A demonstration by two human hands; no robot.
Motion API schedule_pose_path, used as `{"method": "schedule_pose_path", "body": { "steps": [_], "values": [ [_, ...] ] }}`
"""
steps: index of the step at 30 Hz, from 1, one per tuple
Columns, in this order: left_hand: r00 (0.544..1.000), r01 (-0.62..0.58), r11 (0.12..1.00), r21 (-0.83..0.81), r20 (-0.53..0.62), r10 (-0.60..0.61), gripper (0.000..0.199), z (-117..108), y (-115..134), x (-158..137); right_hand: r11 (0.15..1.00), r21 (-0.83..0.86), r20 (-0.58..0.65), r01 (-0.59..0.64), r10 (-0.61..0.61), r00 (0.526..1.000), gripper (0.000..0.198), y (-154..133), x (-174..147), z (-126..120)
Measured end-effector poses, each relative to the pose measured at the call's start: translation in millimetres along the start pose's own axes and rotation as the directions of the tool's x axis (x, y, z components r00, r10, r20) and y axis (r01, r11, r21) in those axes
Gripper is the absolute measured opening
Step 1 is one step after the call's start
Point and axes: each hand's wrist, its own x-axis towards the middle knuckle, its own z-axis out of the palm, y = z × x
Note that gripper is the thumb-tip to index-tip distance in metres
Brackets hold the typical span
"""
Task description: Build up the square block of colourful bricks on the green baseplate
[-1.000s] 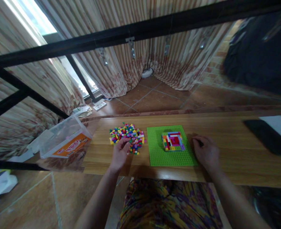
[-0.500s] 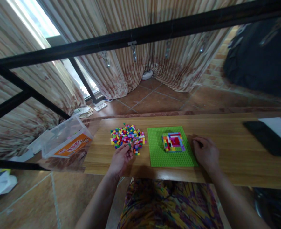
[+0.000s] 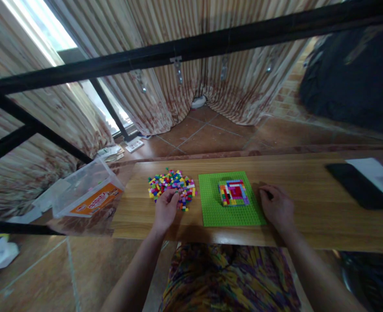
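Note:
A heap of small multicoloured bricks [image 3: 172,184] lies on the wooden table [image 3: 308,216]. My left hand [image 3: 165,209] is at the heap's near edge, its bent fingertips among the bricks; whether they pinch one is hidden. Right of the heap lies a green baseplate [image 3: 212,210]. A square build of coloured bricks [image 3: 233,193] sits on its far half. My right hand [image 3: 276,209] rests on the table against the baseplate's right edge, fingers curled in, nothing visible in it.
A clear plastic box with an orange label [image 3: 87,195] stands off the table's left end. A black flat object [image 3: 357,190] under a white sheet [image 3: 373,173] lies at the far right. Black frame bars [image 3: 191,47] cross overhead, with curtains behind.
My left hand drew back from the heap half a second ago and has returned to its near edge. My right hand has stayed beside the baseplate.

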Motion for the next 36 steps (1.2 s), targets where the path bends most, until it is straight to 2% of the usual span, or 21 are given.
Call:
{"method": "schedule_pose_path", "body": {
  "steps": [3, 7, 9, 14, 17, 22, 26, 31, 36],
  "values": [
    [0.995, -0.097, 0.968, 0.231, 0.014, 0.096, 0.018, 0, -5, 10, 1.0, 0.004, -0.016, 0.007, -0.007, 1.0, 0.03, 0, 0, 1],
    [0.972, -0.222, 0.851, 0.475, 0.042, 0.23, 0.018, -2, -9, 16, 1.0, 0.024, -0.024, 0.004, -0.003, 1.0, 0.028, -2, 0, 0],
    [0.965, -0.244, 0.822, 0.515, 0.047, 0.257, 0.018, -2, -9, 16, 0.999, 0.032, -0.026, -0.003, 0.004, 1.0, 0.027, -2, 1, 0],
    [0.963, -0.219, 0.83, 0.514, -0.022, 0.268, 0.019, -4, -5, 14, 0.999, 0.037, -0.031, -0.018, 0.02, 0.999, 0.027, -3, 1, 0],
    [0.952, -0.254, 0.822, 0.509, -0.017, 0.305, 0.02, 3, -3, 10, 0.999, 0.046, -0.032, -0.016, 0.018, 0.999, 0.026, -4, 1, 0],
    [0.909, -0.415, 0.811, 0.413, 0.163, 0.383, 0.019, 42, 1, -5, 0.999, 0.04, -0.027, -0.022, 0.024, 0.999, 0.026, -6, 1, 0],
    [0.884, -0.455, 0.815, 0.36, 0.291, 0.365, 0.016, 80, 8, -10, 0.999, 0.039, -0.022, -0.035, 0.036, 0.999, 0.027, -7, 1, 0],
    [0.875, -0.455, 0.835, 0.308, 0.33, 0.355, 0.013, 113, 13, 1, 0.998, 0.048, -0.004, -0.038, 0.039, 0.999, 0.027, -9, 2, 0],
    [0.824, -0.549, 0.745, 0.38, 0.395, 0.406, 0.017, 131, 17, 6, 0.997, 0.059, -0.01, -0.06, 0.06, 0.998, 0.026, -12, 3, -1]
  ]
}}
